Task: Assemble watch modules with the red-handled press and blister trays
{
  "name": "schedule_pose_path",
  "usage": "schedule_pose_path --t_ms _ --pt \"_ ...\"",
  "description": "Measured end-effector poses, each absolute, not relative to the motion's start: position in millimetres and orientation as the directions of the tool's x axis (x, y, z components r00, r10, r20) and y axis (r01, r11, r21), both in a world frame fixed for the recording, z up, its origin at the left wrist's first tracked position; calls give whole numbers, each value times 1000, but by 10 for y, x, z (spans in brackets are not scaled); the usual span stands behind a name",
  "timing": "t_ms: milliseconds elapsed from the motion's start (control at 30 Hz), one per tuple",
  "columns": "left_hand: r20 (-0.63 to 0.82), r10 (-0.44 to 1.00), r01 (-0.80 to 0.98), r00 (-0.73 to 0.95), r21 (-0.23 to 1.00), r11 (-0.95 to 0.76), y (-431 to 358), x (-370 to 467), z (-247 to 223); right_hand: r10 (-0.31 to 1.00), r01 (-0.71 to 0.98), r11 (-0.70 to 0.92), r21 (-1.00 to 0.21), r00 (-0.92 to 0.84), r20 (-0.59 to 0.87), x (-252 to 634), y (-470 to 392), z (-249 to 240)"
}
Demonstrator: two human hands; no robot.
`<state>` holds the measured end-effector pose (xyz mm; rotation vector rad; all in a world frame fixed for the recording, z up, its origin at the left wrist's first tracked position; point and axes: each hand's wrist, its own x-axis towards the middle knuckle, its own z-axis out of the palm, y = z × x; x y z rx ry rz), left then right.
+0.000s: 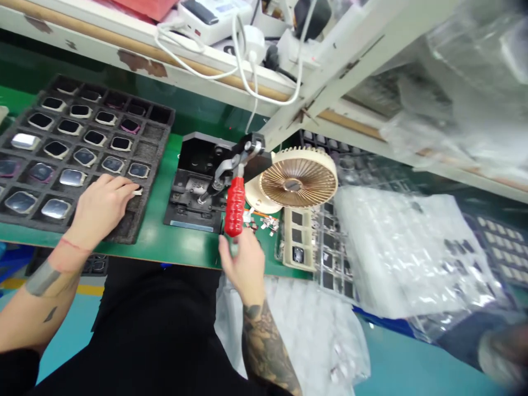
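Note:
My left hand (pixel 103 206) reaches over the dark foam tray (pixel 134 217) at the left, its fingertips pinching a small watch-like case (pixel 137 191) near the tray's right side. Rows of similar cases with dark or shiny faces sit in the tray's compartments. Just below the red handle (pixel 235 206) of a black clamp press (pixel 198 190) is my right hand (pixel 243 261), thumb apart from the other fingers, which are partly hidden. Whether it touches the handle's lower end is unclear.
A beige fan (pixel 299 179) stands right of the press, with small parts (pixel 270 224) below it. Farther right are a cream tray (pixel 297 236) and plastic-wrapped trays (pixel 408 247). A shelf with white cables (pixel 247 88) crosses above. A blurred hand (pixel 505 349) shows at the lower right.

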<state>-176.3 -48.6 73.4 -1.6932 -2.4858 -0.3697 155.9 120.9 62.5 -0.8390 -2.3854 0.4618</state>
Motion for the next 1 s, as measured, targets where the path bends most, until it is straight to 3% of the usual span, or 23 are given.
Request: schedule_pose_path --t_ms 100,200,300,367,433,533,633,733,1000 --pt "336 835 900 -435 186 394 -486 -1618 792 706 577 704 -414 -630 324 1610 1056 270" --pt "371 748 788 -551 528 318 -491 -1217 823 784 530 599 -601 -541 305 1691 1042 148" --pt "159 816 427 -556 897 116 -419 -683 701 839 284 422 -861 -482 253 1823 1126 196" --pt "-9 861 111 -509 991 76 -307 -376 553 832 68 317 -946 -500 242 1889 1183 233" --pt "-137 872 -144 -470 987 77 -175 -170 409 816 -65 253 -965 -522 249 1909 1207 255" --pt "-228 870 -330 -437 941 80 -48 -44 270 825 -26 320 -947 -483 292 1856 1162 286" --pt "-226 873 -326 -432 942 83 -50 -25 211 806 27 500 -866 -380 454 1749 1061 336" --pt "-217 872 -298 -438 951 87 -92 -11 181 765 -38 571 -820 -339 548 1631 970 379" --pt "-176 841 -276 -512 961 33 -76 25 166 791 -22 480 -877 -422 443 1475 868 317"
